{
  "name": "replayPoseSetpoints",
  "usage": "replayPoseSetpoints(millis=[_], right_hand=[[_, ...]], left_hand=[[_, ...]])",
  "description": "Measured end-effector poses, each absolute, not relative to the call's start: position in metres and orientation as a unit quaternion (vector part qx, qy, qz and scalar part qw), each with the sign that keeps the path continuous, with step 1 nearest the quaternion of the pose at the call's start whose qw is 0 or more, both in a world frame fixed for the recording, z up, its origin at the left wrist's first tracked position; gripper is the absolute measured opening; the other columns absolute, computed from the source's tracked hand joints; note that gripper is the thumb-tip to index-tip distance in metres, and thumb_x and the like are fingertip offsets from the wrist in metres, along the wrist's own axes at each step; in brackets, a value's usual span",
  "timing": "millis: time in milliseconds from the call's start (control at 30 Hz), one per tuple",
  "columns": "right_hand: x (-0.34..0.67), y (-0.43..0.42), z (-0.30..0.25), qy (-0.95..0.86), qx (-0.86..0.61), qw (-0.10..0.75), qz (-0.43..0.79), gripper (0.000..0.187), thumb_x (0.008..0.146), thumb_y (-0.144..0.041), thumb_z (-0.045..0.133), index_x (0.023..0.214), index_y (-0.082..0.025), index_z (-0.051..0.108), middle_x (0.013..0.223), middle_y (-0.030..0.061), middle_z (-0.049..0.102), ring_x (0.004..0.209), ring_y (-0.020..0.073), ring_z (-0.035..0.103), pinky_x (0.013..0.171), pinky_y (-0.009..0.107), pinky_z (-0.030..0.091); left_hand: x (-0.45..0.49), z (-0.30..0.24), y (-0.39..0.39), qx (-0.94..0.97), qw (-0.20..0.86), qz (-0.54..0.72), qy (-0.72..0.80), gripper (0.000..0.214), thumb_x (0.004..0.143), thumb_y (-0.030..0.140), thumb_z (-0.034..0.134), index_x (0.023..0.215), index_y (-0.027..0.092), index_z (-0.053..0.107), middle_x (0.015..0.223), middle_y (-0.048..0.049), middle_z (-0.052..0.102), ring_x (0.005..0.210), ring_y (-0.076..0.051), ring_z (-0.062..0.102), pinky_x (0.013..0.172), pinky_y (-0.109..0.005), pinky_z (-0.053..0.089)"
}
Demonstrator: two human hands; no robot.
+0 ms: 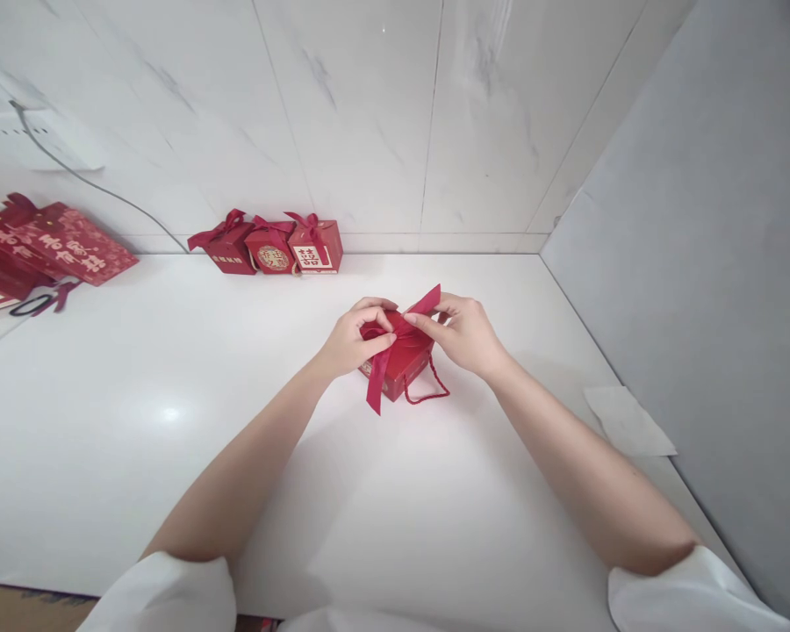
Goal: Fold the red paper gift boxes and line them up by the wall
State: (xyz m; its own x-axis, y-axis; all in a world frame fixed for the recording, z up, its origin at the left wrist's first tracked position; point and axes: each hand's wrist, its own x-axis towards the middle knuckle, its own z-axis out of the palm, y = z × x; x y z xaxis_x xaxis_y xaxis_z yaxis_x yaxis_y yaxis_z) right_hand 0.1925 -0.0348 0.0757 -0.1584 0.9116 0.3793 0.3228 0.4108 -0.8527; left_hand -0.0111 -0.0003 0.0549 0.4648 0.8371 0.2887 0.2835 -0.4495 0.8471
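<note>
A small red gift box [408, 362] stands on the white table in front of me, with a twisted red cord handle [434, 397] hanging off its near right side. Across its top lies a dark red ribbon [379, 386], gathered in a knot or bow at the middle. My left hand [361, 338] pinches the ribbon left of the knot, thumb and forefinger close together. On the other side, the fingers of my right hand [457, 329] are closed on the ribbon, one tail of which sticks up past them. The fingers partly cover the knot.
Three small red boxes with bows [273, 246] stand in a row by the tiled wall. At far left are larger red bags or boxes [79, 246] and black-handled scissors [32, 305]. A white paper [628, 421] lies at the right edge, beside a grey panel [711, 263].
</note>
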Motion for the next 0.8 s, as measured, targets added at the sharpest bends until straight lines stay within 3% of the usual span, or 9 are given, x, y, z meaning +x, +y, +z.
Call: replayPoseSetpoints(millis=[233,467,667,800], right_hand=[[0.208,-0.038,0.09,-0.76,-0.359,0.353,0.411,0.017,0.081,-0.036,0.066,0.08,-0.02,0.07,0.082,0.0024,0.07,0.074,0.0168,0.063,0.068,0.029,0.049],[0.211,-0.04,0.091,-0.796,-0.345,0.254,0.427,0.009,0.081,-0.027,0.064,0.08,-0.021,0.071,0.078,0.0002,0.071,0.073,0.0165,0.064,0.066,0.028,0.048],[0.213,-0.041,0.095,-0.82,-0.336,0.227,0.403,0.013,0.081,-0.017,0.059,0.082,-0.023,0.071,0.089,-0.0003,0.072,0.079,0.0152,0.064,0.07,0.027,0.048],[0.213,-0.041,0.097,-0.819,-0.325,0.225,0.417,0.018,0.079,-0.013,0.058,0.084,-0.023,0.071,0.096,0.0006,0.072,0.086,0.0161,0.066,0.074,0.028,0.05]], left_hand=[[-0.022,0.059,0.005,0.795,0.395,0.316,0.335,0.008,0.079,0.022,0.061,0.085,0.02,0.067,0.128,-0.0084,0.055,0.118,-0.024,0.056,0.1,-0.038,0.046],[-0.02,0.058,0.004,0.811,0.356,0.311,0.343,0.01,0.075,0.016,0.058,0.08,0.019,0.066,0.128,-0.0072,0.055,0.121,-0.023,0.053,0.107,-0.04,0.042],[-0.03,0.061,0.008,0.769,0.438,0.327,0.331,0.012,0.078,0.015,0.054,0.08,0.019,0.065,0.128,-0.0076,0.057,0.122,-0.024,0.053,0.105,-0.042,0.043],[-0.04,0.068,0.011,0.765,0.428,0.332,0.348,0.01,0.077,0.013,0.056,0.07,0.018,0.062,0.126,-0.0067,0.058,0.12,-0.023,0.054,0.103,-0.041,0.044]])
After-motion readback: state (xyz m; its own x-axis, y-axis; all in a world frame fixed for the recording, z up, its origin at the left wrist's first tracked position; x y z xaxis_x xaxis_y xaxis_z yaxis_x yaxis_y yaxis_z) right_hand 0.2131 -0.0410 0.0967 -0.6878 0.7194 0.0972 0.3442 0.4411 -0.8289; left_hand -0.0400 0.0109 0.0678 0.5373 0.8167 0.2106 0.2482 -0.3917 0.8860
